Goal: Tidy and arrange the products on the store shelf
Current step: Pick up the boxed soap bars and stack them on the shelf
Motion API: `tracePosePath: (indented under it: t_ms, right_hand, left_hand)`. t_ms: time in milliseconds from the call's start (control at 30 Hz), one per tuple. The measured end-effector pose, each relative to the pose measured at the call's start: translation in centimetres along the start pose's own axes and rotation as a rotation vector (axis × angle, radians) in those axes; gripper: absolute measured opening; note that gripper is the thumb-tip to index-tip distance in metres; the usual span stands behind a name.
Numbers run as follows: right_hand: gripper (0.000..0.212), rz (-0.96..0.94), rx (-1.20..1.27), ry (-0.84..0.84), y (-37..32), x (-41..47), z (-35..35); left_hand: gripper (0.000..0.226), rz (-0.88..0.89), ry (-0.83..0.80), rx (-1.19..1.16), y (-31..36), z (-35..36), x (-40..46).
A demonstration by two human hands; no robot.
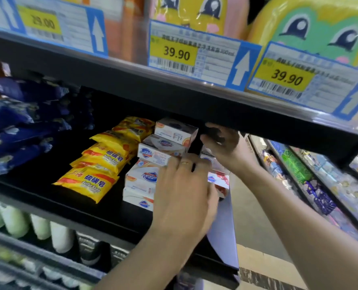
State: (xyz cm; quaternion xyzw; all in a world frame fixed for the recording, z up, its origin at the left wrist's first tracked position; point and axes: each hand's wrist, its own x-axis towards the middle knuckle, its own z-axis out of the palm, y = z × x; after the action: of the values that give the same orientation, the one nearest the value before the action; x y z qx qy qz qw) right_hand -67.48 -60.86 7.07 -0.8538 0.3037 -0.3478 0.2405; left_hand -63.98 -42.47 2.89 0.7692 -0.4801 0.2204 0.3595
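Reaching into the shelf (73, 208), the left hand (184, 195) lies flat-fingered on the front soap boxes (141, 181); the right hand (222, 143), behind, pinches something unclear. Boxes run front-to-back, nearest the left.

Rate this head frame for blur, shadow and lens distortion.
Head view: left hand and right hand motion-smeared; blue packets soft; shelf rear in shadow; 39.90 price tag legible; upper shelf edge slanted, slightly bowed by the wide lens.
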Motion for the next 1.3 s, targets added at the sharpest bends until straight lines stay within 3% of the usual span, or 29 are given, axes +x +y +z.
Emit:
tracePosePath:
  t_ms: [100, 200, 333, 633, 767, 833, 933, 1000, 1100, 1300]
  right_hand:
    - [0.010, -0.062, -0.029, -0.071, -2.7, 1.1, 0.9]
    - [0.038, -0.058, -0.054, -0.340, -4.2, 1.7, 1.5]
    - [0.044, -0.008, -0.199, -0.313, -4.9, 2.1, 1.8]
    - [0.039, -0.002, -0.200, -0.247, -4.8, 1.4, 1.7]
    - [0.010, -0.038, -0.061, -0.037, -3.7, 0.3, 0.2]
    - [0.017, -0.019, 0.056, 0.025, -2.7, -0.7, -1.1]
    - [0.011, 0.088, 0.194, 0.051, -0.9, -2.9, -2.9]
    - [0.018, 0.039, 0.195, 0.069, 0.3, -4.4, -3.3]
    - [0.024, -0.010, 0.034, -0.001, 2.0, -6.2, -3.2]
    - [0.031, -0.007, -0.130, -0.132, 4.7, -7.1, -2.5]
  left_hand:
    - [0.054, -0.135, 0.081, 0.037, -2.0, -2.1, 0.9]
    - [0.080, -0.279, -0.043, 0.134, -3.2, -2.6, 2.3]
    - [0.095, -0.359, -0.159, 0.190, -5.1, -1.4, 3.7]
    - [0.080, -0.330, -0.171, 0.143, -6.1, -0.7, 4.4]
    - [0.084, -0.327, -0.111, 0.059, -4.7, -2.3, 3.0]
    - [0.084, -0.295, -0.083, 0.019, -3.4, -3.0, 1.5]
    - [0.078, -0.225, -0.056, -0.105, -0.8, -3.0, -1.3]
    - [0.078, -0.207, -0.112, -0.172, 0.9, -2.2, -2.9]
    - [0.080, -0.202, -0.242, -0.225, 2.4, -0.2, -4.8]
    - [0.078, -0.240, -0.258, -0.188, 3.0, 3.0, -5.7]
